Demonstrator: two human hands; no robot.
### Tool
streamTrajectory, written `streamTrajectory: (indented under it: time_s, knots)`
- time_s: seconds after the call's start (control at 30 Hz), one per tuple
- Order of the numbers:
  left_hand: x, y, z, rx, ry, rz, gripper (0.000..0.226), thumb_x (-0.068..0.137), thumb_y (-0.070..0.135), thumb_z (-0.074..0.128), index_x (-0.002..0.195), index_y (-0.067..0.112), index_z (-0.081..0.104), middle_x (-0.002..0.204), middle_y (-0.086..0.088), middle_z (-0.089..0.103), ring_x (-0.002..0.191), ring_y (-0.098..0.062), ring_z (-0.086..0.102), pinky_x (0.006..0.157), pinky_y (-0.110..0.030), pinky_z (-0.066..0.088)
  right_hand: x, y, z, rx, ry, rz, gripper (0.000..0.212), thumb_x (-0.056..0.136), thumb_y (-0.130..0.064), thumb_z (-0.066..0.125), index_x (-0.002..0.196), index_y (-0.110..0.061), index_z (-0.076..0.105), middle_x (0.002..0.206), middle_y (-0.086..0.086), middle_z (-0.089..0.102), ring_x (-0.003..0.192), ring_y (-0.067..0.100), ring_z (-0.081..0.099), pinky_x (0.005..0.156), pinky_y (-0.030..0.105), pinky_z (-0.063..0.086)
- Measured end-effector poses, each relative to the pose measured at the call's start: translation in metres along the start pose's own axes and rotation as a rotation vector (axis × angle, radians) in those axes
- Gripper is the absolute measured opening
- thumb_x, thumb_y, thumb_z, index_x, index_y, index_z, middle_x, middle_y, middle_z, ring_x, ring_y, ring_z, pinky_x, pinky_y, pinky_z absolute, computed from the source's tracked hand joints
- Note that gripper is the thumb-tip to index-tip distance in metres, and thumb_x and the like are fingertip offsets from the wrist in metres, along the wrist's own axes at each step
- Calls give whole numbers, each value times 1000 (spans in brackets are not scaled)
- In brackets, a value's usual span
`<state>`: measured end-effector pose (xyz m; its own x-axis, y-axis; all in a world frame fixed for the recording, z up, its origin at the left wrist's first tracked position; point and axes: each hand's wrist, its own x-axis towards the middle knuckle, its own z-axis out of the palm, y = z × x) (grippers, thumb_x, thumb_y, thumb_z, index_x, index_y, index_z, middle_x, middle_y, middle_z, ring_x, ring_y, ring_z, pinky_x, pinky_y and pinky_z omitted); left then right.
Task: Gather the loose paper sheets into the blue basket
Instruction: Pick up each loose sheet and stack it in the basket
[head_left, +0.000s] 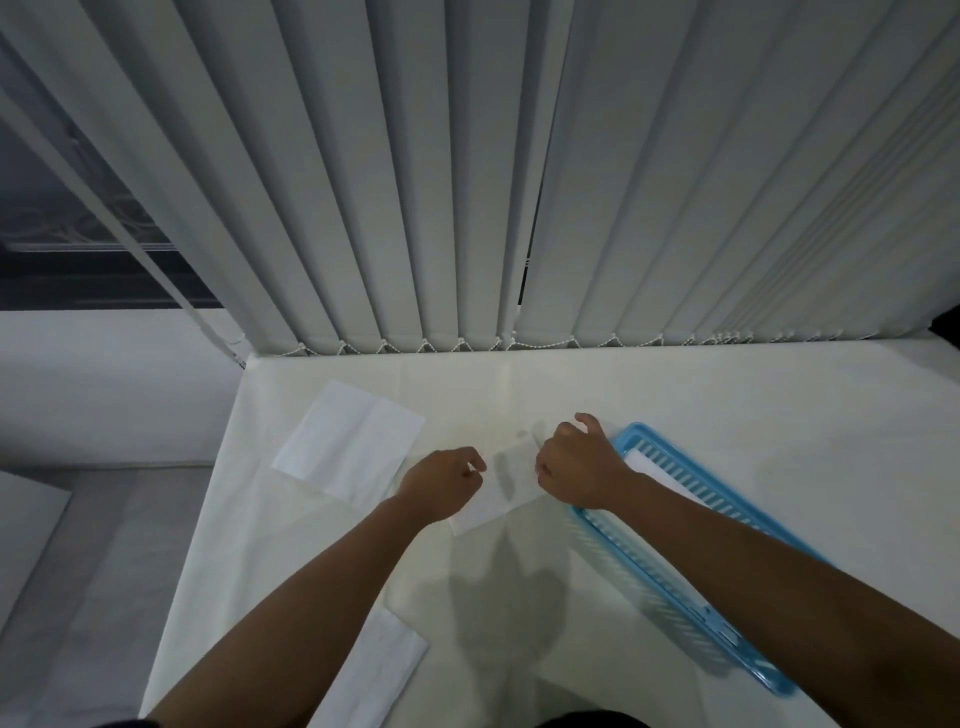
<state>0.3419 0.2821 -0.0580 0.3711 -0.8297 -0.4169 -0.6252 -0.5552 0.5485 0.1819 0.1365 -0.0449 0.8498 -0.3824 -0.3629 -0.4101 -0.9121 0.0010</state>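
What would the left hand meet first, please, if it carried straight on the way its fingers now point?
Likely the right hand: the left hand points rightward across the small paper sheet both are handling, so that sheet already lies under its fingertips. Depth is unclear.

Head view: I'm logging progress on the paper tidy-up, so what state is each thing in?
Left hand: pinching the middle sheet's left edge.
Right hand: gripping the middle sheet's right edge.
Middle sheet: between the hands, still outside the basket.
Far-left sheet: flat on the table, untouched.
Near sheet: flat, partly under the left forearm.
Blue basket: upright, white paper already inside.
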Motion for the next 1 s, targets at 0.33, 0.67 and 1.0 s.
streamTrajectory:
  time_s: [0.33,0.67,1.0]
  knots:
    - [22,1,18,174,71,-136,34,92,30,49,125,25,51,117,0,62,114,-20,55,88,-33,47,-10,-19,19,-133,-35,19,38,95,-30,35,122,-19,60,135,-3,56,129,27,43,113,62,0]
    - [26,3,18,373,96,-82,29,93,33,48,116,19,57,122,-4,54,118,-23,49,93,-34,44,-37,-33,27,-82,389,52,9,67,-32,67,71,-34,75,89,-15,72,95,16,67,104,51,23]
    - [2,24,-4,-634,152,-192,29,79,18,71,106,16,58,92,-3,68,87,-22,63,75,-31,49,-58,-80,7,1003,156,549,32,93,-32,51,89,-8,72,88,6,72,78,20,63,71,29,46]
